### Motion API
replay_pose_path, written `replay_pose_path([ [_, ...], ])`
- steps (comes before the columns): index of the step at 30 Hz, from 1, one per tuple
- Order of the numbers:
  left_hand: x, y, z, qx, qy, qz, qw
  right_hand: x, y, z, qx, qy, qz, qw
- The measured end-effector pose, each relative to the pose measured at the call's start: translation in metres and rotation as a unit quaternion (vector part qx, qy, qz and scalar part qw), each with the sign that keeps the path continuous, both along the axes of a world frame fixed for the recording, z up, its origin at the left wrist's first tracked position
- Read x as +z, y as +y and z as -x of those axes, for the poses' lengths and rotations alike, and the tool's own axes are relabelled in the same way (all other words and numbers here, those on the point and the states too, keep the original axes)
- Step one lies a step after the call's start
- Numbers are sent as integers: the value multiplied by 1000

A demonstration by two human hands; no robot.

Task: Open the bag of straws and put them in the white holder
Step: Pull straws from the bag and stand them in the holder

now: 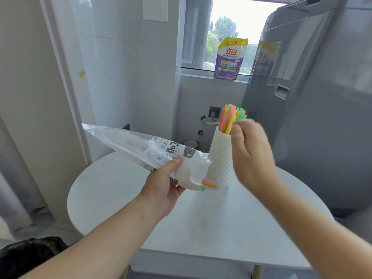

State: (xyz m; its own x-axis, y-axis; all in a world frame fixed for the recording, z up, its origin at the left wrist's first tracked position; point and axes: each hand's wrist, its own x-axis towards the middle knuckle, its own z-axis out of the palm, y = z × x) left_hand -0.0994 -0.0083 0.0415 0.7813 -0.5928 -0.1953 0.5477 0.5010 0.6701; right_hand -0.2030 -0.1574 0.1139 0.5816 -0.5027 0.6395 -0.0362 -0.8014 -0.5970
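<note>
My left hand (pixel 164 187) grips a clear plastic straw bag (pixel 141 150) near its open end, holding it tilted above the table. A few straw tips (pixel 209 183), orange, pink and green, poke out of the bag's mouth beside the holder's base. The white ribbed holder (pixel 220 160) stands upright on the white round table (pixel 120 190). A bundle of coloured straws (pixel 231 116) stands in the holder. My right hand (pixel 251 156) is blurred, just right of the holder and touching or beside the straws, fingers loosely spread, holding nothing I can make out.
A grey washing machine (pixel 314 93) stands close behind the table on the right. A purple and yellow detergent pouch (pixel 230 58) sits on the windowsill. A black bag (pixel 28 256) lies at the lower left. White wall and door frame are at the left.
</note>
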Motion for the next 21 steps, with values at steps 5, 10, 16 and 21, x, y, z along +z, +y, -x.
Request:
replay_pose_path([
  [5, 1, 0, 5, 1, -107, -41, 993, -51, 29, 12, 37, 46, -613, 788],
  [10, 3, -5, 16, 7, -240, -105, 965, -69, 38, 16, 95, -12, -760, 643],
  [16, 1, -8, 22, 23, -333, -150, 931, -77, 41, 19, 147, 33, -732, 664],
  [21, 3, -4, 18, 35, -310, -148, 939, -76, 32, 25, 139, 73, -728, 667],
])
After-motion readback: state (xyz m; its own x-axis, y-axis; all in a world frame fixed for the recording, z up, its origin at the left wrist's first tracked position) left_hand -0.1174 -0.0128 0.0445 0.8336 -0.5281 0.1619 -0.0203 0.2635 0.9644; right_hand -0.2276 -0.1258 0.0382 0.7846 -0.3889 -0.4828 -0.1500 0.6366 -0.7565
